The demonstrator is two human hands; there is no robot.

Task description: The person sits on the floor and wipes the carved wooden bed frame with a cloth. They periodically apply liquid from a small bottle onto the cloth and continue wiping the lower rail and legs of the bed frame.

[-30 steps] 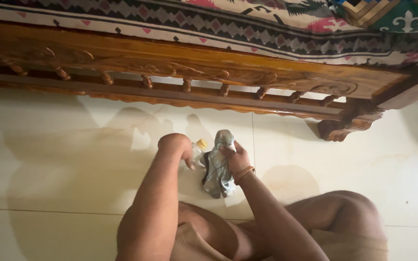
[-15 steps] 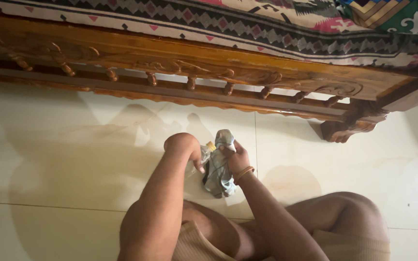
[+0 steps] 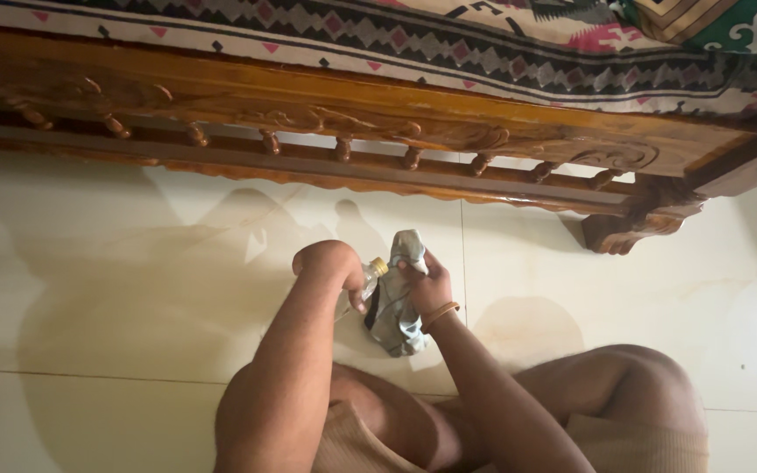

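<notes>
Down low, bottle (image 3: 368, 277) and cloth (image 3: 394, 302) sit gripped between both hands (image 3: 336, 263).

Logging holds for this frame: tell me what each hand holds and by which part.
Left hand wraps the body of a clear bottle, below its yellow cap. Right hand clutches the upper part of a bunched grey cloth.

Glossy cream tiled floor (image 3: 116, 289), carved wooden bed frame (image 3: 352, 114) under a patterned bedspread (image 3: 449, 39)
</notes>
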